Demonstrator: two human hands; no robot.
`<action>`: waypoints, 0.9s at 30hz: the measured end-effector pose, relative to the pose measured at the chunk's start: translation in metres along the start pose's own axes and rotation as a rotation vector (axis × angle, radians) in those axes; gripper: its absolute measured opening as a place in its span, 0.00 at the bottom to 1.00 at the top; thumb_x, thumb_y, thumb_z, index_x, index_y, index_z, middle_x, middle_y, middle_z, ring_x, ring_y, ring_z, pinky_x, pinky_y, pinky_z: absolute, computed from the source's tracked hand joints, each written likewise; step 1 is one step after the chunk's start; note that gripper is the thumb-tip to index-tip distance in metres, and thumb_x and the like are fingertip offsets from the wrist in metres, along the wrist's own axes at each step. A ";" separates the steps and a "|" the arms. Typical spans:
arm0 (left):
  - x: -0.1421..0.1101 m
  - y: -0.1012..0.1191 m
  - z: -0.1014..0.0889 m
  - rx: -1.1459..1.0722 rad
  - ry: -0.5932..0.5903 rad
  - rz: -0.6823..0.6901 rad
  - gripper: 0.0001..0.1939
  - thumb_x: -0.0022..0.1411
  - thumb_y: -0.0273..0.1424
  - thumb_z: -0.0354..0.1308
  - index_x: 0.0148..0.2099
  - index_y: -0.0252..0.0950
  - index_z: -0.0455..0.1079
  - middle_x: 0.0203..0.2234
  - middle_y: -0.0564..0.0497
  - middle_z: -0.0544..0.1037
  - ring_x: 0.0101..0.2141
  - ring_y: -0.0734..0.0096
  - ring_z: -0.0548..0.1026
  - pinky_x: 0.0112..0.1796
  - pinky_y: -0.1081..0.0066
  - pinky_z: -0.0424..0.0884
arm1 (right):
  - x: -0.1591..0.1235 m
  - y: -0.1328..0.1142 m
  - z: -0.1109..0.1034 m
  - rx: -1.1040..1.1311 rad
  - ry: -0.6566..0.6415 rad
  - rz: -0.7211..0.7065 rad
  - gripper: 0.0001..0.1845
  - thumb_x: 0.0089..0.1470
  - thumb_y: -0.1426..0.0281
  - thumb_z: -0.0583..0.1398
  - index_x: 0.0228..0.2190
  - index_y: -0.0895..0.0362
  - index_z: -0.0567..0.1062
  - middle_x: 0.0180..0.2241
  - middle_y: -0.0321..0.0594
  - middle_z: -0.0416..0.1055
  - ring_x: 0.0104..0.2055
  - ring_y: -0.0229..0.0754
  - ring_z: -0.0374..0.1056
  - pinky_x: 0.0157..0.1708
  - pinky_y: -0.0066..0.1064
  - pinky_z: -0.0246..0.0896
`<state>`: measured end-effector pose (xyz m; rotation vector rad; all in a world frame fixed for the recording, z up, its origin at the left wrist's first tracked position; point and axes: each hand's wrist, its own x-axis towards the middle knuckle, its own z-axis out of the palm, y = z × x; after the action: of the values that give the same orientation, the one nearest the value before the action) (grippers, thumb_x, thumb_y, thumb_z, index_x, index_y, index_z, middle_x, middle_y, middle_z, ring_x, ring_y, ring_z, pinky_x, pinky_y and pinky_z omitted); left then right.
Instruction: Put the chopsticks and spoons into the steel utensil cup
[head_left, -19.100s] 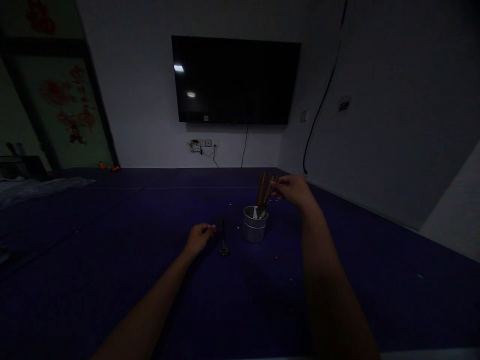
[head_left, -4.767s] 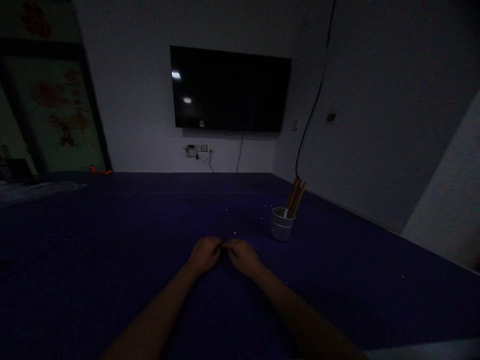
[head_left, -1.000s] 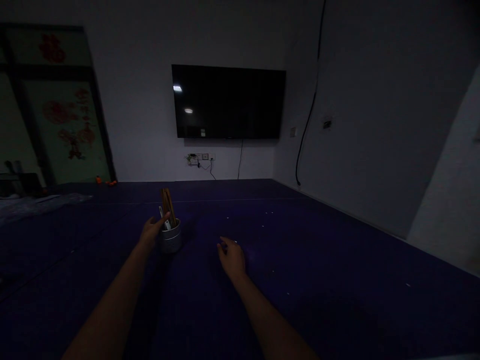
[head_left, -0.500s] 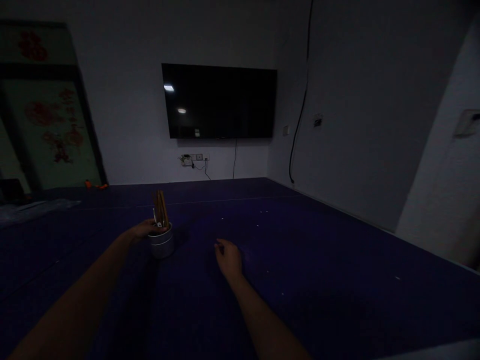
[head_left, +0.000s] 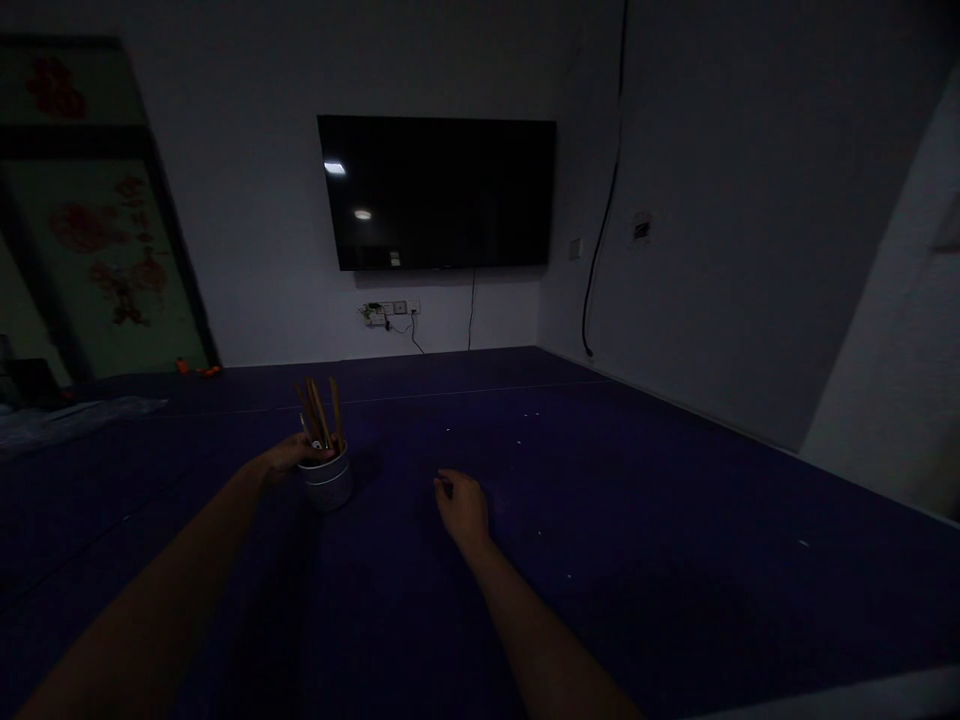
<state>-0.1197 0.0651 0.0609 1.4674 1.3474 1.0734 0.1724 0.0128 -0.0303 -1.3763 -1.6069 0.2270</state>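
A grey cylindrical holder (head_left: 328, 487) stands upright on the dark blue surface to the left of centre. Several slim wooden chopsticks (head_left: 318, 408) rise from it in a loose fan, one leaning apart at the right. A thin pale handle stands among them at the left. My left hand (head_left: 289, 455) is closed around the lower part of the chopsticks, just above the holder's rim; its far fingers are hidden. Right of the holder, my right hand (head_left: 463, 508) rests low over the surface, fingers loosely curled in, with nothing visible in it.
Small white bits (head_left: 519, 442) lie scattered on the blue surface (head_left: 660, 520). Clear plastic sheeting (head_left: 82, 420) and orange objects (head_left: 199, 370) are at the far left. A television (head_left: 442, 195) hangs on the back wall, above sockets (head_left: 397, 308); a black cable (head_left: 604, 220) runs down the right wall.
The chopsticks, bunched together before, have spread apart, one now leaning to the right of the holder. Both hands keep nearly the same places. The view has shifted slightly.
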 end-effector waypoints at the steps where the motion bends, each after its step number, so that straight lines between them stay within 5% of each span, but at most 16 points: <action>1: 0.000 0.001 0.000 0.011 -0.003 0.000 0.27 0.23 0.37 0.71 0.32 0.36 0.74 0.33 0.45 0.79 0.39 0.54 0.75 0.40 0.61 0.71 | 0.000 0.000 0.000 0.000 -0.001 0.000 0.15 0.54 0.69 0.54 0.41 0.57 0.76 0.39 0.45 0.76 0.42 0.43 0.71 0.45 0.33 0.62; 9: 0.005 0.003 -0.001 0.108 -0.016 -0.008 0.28 0.22 0.42 0.71 0.31 0.36 0.74 0.32 0.44 0.79 0.38 0.54 0.75 0.39 0.61 0.71 | 0.000 0.000 0.000 -0.018 -0.003 -0.005 0.15 0.54 0.69 0.53 0.40 0.56 0.77 0.37 0.45 0.76 0.42 0.43 0.71 0.45 0.33 0.62; 19: 0.001 0.017 0.005 0.121 -0.064 0.006 0.22 0.25 0.30 0.69 0.31 0.38 0.74 0.31 0.47 0.79 0.38 0.55 0.76 0.42 0.61 0.71 | 0.001 0.000 -0.002 -0.035 -0.016 -0.014 0.14 0.55 0.68 0.53 0.39 0.56 0.77 0.37 0.44 0.76 0.42 0.44 0.72 0.43 0.33 0.62; 27: -0.004 0.020 0.006 0.112 -0.061 -0.029 0.22 0.25 0.32 0.69 0.31 0.38 0.75 0.28 0.48 0.79 0.37 0.54 0.76 0.41 0.61 0.71 | 0.002 -0.003 -0.006 -0.058 -0.037 0.003 0.14 0.55 0.68 0.53 0.38 0.55 0.77 0.36 0.43 0.77 0.40 0.43 0.72 0.41 0.31 0.63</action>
<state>-0.1088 0.0599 0.0786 1.5448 1.4012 0.9403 0.1751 0.0109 -0.0240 -1.4262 -1.6534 0.2108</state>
